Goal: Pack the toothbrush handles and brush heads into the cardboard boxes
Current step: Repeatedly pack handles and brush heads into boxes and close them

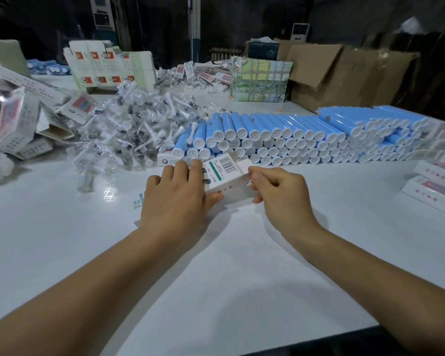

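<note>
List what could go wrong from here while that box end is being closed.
1. The end flap stands open; the right hand pinches beside it and might crease it instead of tucking it.
2. The left hand holds the box close to the stacked blue handles; a push forward could topple the front row.
3. Whether the box is filled cannot be seen, so it may get shut incomplete.

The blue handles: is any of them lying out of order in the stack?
Yes. At the stack's left end, a few handles tilt across the rows, and a brush head stands among them. The other rows lie straight.

blue handles (pixel 280 124), white barcoded box (pixel 225 173)
</note>
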Demonstrator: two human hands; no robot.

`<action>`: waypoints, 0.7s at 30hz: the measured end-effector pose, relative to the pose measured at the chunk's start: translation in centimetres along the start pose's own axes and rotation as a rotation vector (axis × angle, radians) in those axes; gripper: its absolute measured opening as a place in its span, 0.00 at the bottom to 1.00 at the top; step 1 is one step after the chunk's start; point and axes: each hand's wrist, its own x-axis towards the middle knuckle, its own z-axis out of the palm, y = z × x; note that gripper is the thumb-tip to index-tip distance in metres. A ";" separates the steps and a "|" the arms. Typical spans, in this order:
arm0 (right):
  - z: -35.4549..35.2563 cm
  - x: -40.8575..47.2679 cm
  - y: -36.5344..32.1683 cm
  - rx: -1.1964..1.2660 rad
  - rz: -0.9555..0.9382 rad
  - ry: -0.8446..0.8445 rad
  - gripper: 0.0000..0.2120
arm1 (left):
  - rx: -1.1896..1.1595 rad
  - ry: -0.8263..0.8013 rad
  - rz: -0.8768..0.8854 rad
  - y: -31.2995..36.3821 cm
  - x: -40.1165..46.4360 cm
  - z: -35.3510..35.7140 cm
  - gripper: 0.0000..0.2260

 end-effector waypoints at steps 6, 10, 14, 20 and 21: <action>0.7 -0.1 0.3 0.023 0.049 -0.068 0.12 | 0.021 -0.019 0.017 0.5 -0.2 0.1 0.35; 0.5 -0.1 0.4 0.099 0.067 -0.070 0.19 | -0.009 -0.001 0.026 0.6 -0.3 0.0 0.34; 0.2 0.6 0.5 -0.027 0.076 -0.122 0.27 | 0.005 -0.004 0.060 0.8 -0.7 -0.1 0.34; 0.3 1.3 0.5 -0.093 0.147 -0.162 0.19 | 0.040 -0.018 0.107 1.1 -0.7 0.0 0.32; 0.3 1.2 0.4 -0.077 0.157 -0.151 0.15 | 0.039 -0.021 0.106 1.1 -0.7 0.0 0.31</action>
